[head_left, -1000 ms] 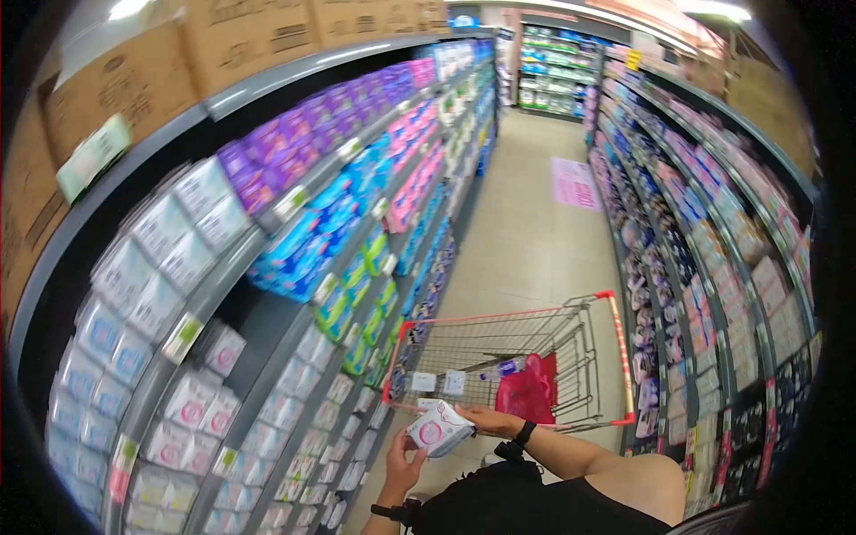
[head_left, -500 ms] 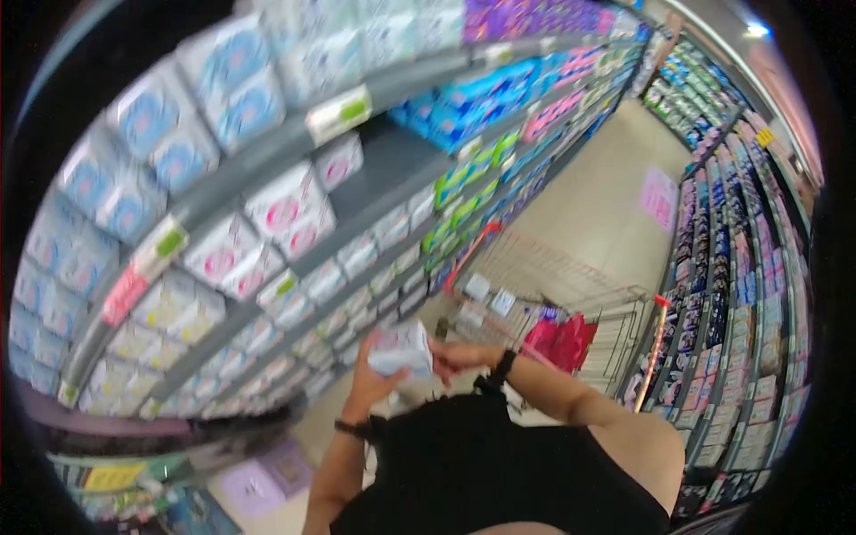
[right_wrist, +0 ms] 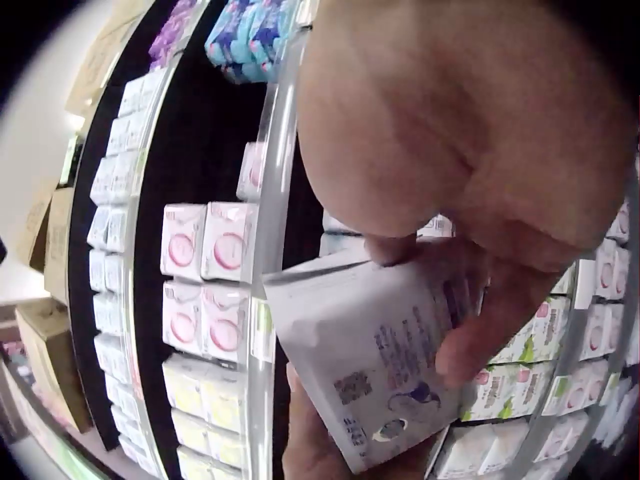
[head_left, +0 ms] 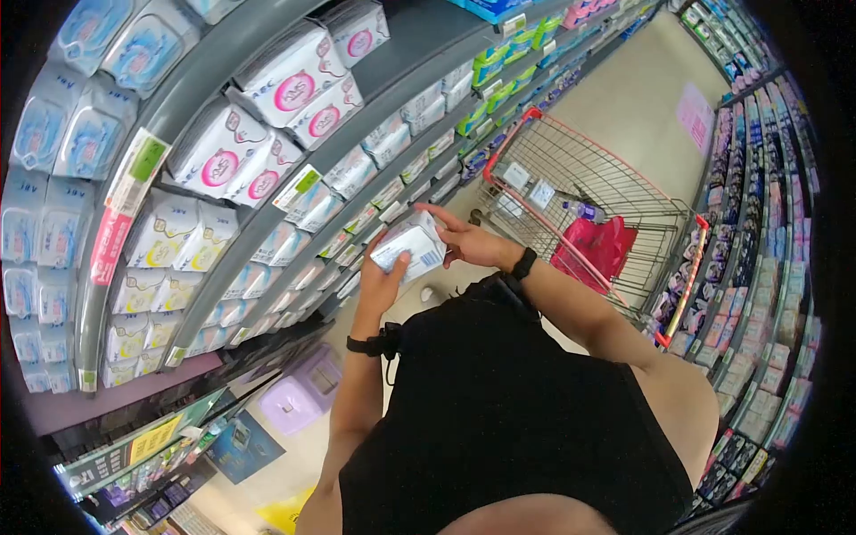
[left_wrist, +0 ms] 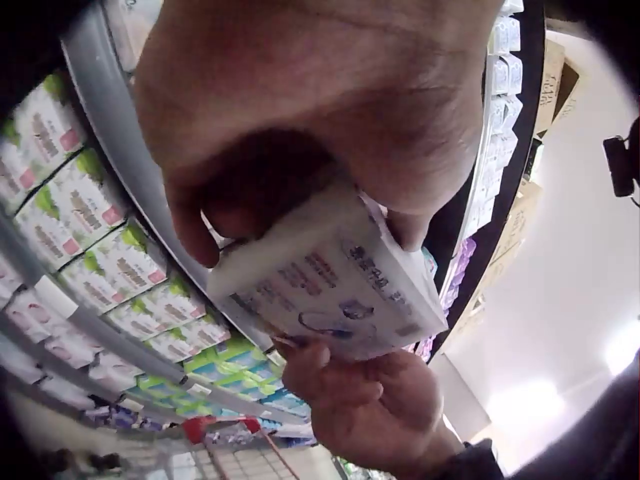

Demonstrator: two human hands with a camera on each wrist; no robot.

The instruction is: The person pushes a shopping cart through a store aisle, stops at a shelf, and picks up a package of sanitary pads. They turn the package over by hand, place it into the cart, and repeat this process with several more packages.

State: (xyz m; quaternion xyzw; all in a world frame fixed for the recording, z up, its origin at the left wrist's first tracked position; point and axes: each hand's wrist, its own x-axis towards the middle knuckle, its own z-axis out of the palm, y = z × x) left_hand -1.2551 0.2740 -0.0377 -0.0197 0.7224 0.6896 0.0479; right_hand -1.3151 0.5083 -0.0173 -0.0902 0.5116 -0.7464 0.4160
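A white pack of sanitary pads (head_left: 412, 250), printed with small dark text, is held in front of the chest. My left hand (head_left: 378, 283) grips it from the near left side, the thumb lying across its face. From the right, my right hand (head_left: 477, 244) pinches the far end of the pack. In the left wrist view, the left fingers curl over one end of the pack (left_wrist: 330, 285), while the right hand (left_wrist: 368, 405) touches the opposite edge. A QR code and a blue-purple drawing show on the pack (right_wrist: 375, 350) in the right wrist view.
Shelves of white packs with pink rings (head_left: 297, 91) curve along the left. A red-edged shopping cart (head_left: 615, 178) stands ahead to the right, carrying a red bag (head_left: 599, 250), a bottle and small white packs. A lilac box (head_left: 287, 403) sits on the floor behind left.
The view has swung down and left toward the shelf, so the cart appears further right. The pack has been turned from its pink-ring face to a text-printed side, with both hands on it.
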